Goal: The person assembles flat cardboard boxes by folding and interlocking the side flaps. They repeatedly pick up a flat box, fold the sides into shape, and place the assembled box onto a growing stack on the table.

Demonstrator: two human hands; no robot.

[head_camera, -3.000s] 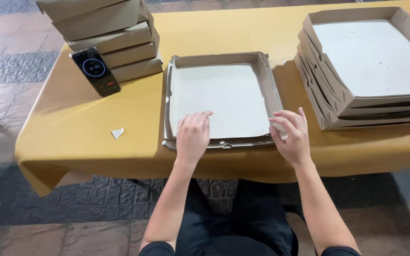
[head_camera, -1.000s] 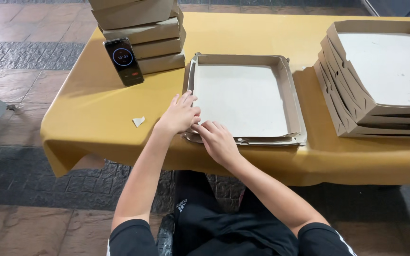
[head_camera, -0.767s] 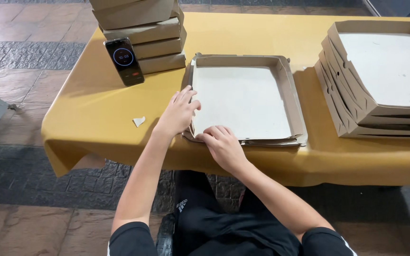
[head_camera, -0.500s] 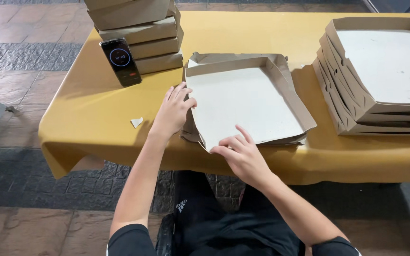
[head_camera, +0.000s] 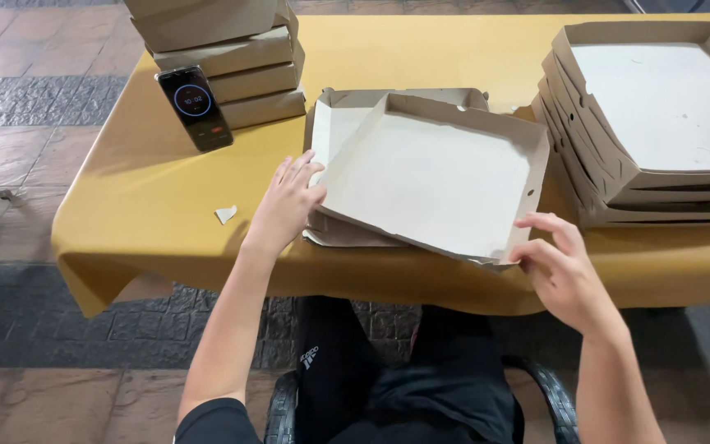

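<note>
The cardboard tray (head_camera: 433,185) lies in the middle of the yellow-covered table (head_camera: 125,205), turned at an angle, its near right corner tipped over the table's front edge. It is a shallow square of plain brown board with a pale, matte floor and low folded walls; the near rim looks a little ragged. Under it sits a second flat box (head_camera: 334,131) of the same board, showing only at its left and far edges. My left hand (head_camera: 285,201) rests flat, fingers spread, against the tray's left wall and the box edge below. My right hand (head_camera: 560,267) has its fingers curled loosely at the tray's near right corner, thumb and forefinger just at the rim; I cannot tell whether they truly pinch it.

Half a second ago the tray was less turned, and my right hand lay at the middle of its near edge; now the hand has moved out to the corner and the tray has swung further round.

To the right stands a stack of open trays (head_camera: 651,123), cut off by the frame. At the far left a stack of closed boxes (head_camera: 232,57) is cropped at the top, with a black phone (head_camera: 195,107) leaning on it. A small paper scrap (head_camera: 225,215) lies near the edge.
</note>
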